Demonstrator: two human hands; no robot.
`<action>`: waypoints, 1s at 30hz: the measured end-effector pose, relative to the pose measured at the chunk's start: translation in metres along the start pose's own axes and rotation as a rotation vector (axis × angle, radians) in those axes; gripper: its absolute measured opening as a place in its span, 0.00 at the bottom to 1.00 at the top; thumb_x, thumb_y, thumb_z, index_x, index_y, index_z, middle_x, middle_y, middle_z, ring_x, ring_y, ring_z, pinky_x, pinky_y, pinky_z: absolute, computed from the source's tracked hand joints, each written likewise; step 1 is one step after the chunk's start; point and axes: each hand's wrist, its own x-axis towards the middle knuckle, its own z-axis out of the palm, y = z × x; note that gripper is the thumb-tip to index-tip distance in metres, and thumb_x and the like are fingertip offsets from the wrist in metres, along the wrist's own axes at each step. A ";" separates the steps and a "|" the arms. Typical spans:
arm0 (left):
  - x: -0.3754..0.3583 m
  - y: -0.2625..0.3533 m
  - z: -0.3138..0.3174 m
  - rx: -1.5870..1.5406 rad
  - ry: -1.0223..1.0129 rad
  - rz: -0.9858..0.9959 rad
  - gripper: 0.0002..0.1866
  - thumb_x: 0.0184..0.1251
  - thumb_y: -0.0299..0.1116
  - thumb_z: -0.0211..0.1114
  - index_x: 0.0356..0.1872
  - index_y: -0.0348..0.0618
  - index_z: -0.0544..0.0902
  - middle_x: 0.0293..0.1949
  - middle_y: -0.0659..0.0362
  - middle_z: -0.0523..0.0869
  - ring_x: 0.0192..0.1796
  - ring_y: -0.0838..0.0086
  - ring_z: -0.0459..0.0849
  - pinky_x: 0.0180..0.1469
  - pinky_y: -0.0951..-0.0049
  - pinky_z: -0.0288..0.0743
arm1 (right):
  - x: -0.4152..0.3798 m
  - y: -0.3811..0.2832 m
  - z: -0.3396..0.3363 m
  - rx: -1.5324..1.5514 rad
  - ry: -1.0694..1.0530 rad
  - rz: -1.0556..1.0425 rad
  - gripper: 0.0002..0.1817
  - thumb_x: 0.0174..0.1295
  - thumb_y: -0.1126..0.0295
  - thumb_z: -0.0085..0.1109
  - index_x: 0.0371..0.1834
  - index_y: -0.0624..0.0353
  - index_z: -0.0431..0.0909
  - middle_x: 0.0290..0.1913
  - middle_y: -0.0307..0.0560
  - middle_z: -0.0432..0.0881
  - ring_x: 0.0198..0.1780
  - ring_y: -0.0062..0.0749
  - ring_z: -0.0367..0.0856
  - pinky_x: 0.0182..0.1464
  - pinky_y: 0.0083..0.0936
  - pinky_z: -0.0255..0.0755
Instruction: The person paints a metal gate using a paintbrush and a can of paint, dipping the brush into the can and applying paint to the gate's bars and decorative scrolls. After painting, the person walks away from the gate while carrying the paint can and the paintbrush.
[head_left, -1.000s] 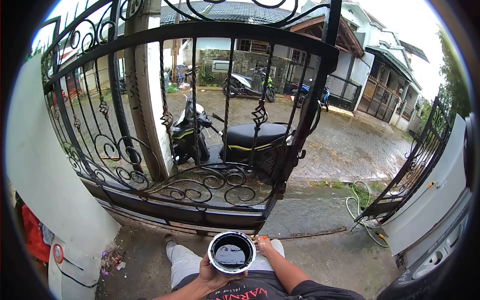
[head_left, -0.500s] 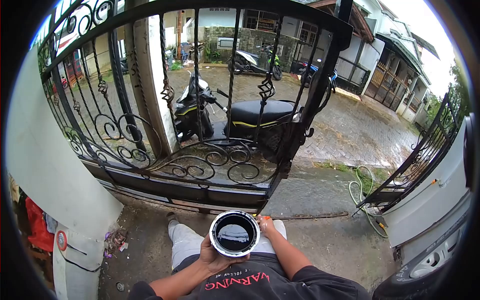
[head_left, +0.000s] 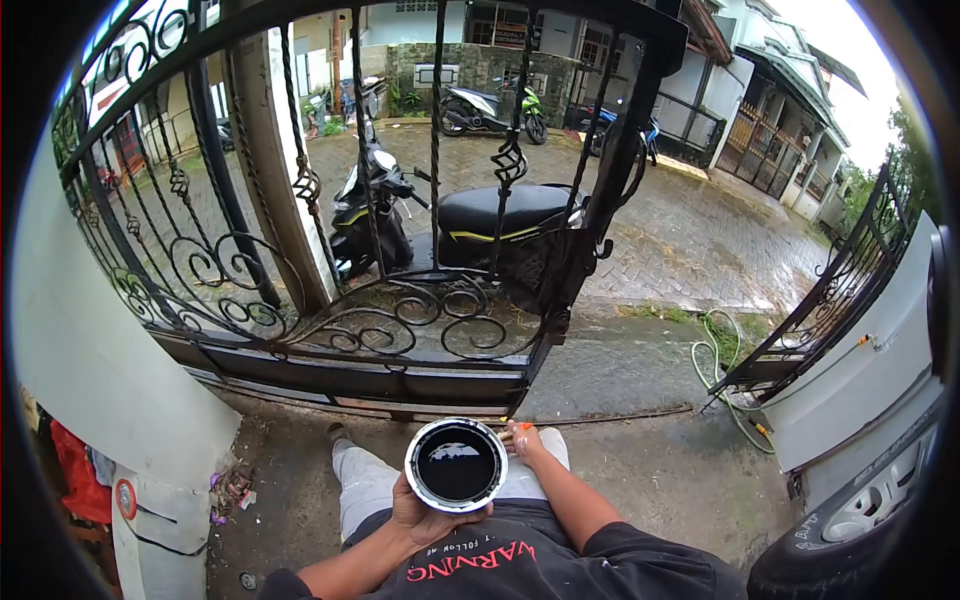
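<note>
My left hand (head_left: 425, 513) is wrapped round the side and underside of an open paint can (head_left: 411, 468). Glossy black paint (head_left: 455, 470) fills much of it, reflecting the sky, and dark smears mark its pale rim. Just right of the can, my right hand (head_left: 524, 443) is closed on what looks like a paintbrush (head_left: 527, 428); an orange bit and a pale handle part show, while the bristles are hidden. Beyond both hands stands a black wrought-iron gate (head_left: 400, 388) with scrolls and twisted bars, apart from them.
A motorbike (head_left: 510, 215) is parked behind the gate. To the right are a second gate leaf (head_left: 800, 320), a coiled hose (head_left: 697, 365) and a vehicle's wheel (head_left: 860, 525). A white wall (head_left: 110, 350) bounds the left, with litter (head_left: 232, 487) at its foot.
The view has shifted a little, so the gate and street appear slightly further left and higher. The can sits slightly further left in view. Both hands keep their holds.
</note>
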 end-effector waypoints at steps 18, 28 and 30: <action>0.004 0.000 -0.001 -0.008 -0.040 -0.052 0.50 0.56 0.65 0.71 0.76 0.51 0.62 0.76 0.45 0.60 0.77 0.40 0.59 0.68 0.31 0.67 | 0.009 0.008 -0.005 -0.003 -0.002 -0.010 0.21 0.74 0.54 0.56 0.49 0.64 0.79 0.38 0.53 0.86 0.27 0.35 0.87 0.26 0.28 0.83; 0.005 -0.002 -0.007 -0.058 -0.054 -0.042 0.53 0.57 0.66 0.70 0.77 0.46 0.60 0.76 0.44 0.60 0.77 0.40 0.58 0.69 0.30 0.66 | 0.012 0.009 -0.006 -0.014 -0.001 -0.007 0.21 0.74 0.53 0.58 0.48 0.65 0.79 0.36 0.53 0.87 0.26 0.34 0.86 0.25 0.27 0.82; 0.004 -0.002 -0.007 -0.069 -0.054 -0.040 0.53 0.57 0.66 0.70 0.77 0.46 0.60 0.76 0.43 0.60 0.77 0.40 0.58 0.69 0.30 0.66 | 0.012 0.010 -0.006 -0.013 -0.003 -0.014 0.22 0.74 0.53 0.58 0.48 0.65 0.79 0.35 0.52 0.87 0.25 0.34 0.86 0.25 0.27 0.82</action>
